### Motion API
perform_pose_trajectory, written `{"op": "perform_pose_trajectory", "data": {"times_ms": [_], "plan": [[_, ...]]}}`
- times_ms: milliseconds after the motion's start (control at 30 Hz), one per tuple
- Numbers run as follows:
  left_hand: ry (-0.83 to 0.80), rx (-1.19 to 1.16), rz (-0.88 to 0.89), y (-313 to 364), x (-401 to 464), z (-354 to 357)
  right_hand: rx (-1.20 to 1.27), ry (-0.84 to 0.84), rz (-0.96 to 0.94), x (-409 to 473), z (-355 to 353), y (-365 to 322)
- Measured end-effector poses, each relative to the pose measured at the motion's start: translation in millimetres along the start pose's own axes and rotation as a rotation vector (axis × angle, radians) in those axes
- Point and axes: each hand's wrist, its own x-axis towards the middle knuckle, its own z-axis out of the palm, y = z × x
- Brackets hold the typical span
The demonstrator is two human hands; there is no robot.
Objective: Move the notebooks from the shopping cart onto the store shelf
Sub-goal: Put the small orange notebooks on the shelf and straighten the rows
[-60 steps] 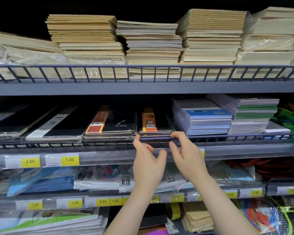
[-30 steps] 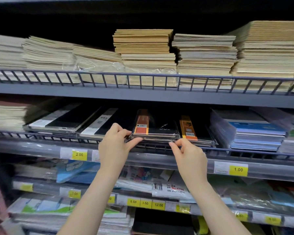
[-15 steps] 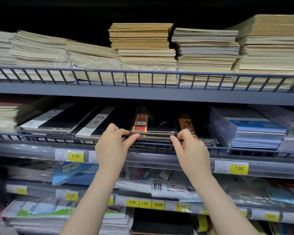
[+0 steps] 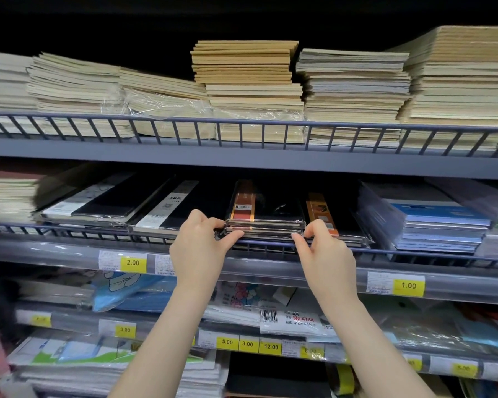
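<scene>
A short stack of black notebooks with an orange-red band [image 4: 266,215], wrapped in clear plastic, lies on the middle shelf [image 4: 270,267] behind its low wire rail. My left hand [image 4: 202,251] pinches the stack's front left corner between thumb and fingers. My right hand [image 4: 325,254] pinches the front right corner the same way. Both forearms reach up from the bottom of the frame. The shopping cart is out of view.
Another black notebook with an orange band [image 4: 328,216] lies just right of the stack, black "25K" notebooks [image 4: 173,208] just left. Blue-covered pads [image 4: 431,222] sit further right. Tall beige notebook piles [image 4: 250,87] fill the upper shelf. Yellow price tags [image 4: 133,262] line the shelf edges.
Two seconds ago both hands were at the notebook stack further right; they and my view shifted left. Since then both hands stay pinched on the orange-red banded stack's front corners, barely moving.
</scene>
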Motion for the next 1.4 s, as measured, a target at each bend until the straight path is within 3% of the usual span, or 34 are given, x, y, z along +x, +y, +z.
{"op": "perform_pose_trajectory", "data": {"times_ms": [333, 533, 833, 1000, 1167, 1400], "plan": [[0.003, 0.029, -0.012, 3.7, -4.0, 4.5, 0.035, -0.02, 0.025, 0.3, 3.1, -0.4], [-0.014, -0.139, 0.011, 0.3, -22.4, -16.6, 0.113, -0.059, 0.072, -11.2, -15.6, 1.0], [0.079, -0.169, -0.167, -45.7, -64.7, -81.5, 0.239, -0.327, -0.109, -43.6, -15.2, -35.8], [0.039, -0.136, -0.16, -69.9, -53.8, -100.8, 0.211, -0.306, -0.147, -44.0, -3.9, -64.0], [0.095, -0.082, 0.022, -115.8, -15.1, -107.4, 0.202, -0.216, -0.069, -43.0, 39.5, -91.4], [0.07, 0.057, 0.531, -158.9, 45.6, -98.6, 0.164, -0.066, 0.139, -38.4, 79.5, -128.3]]}}
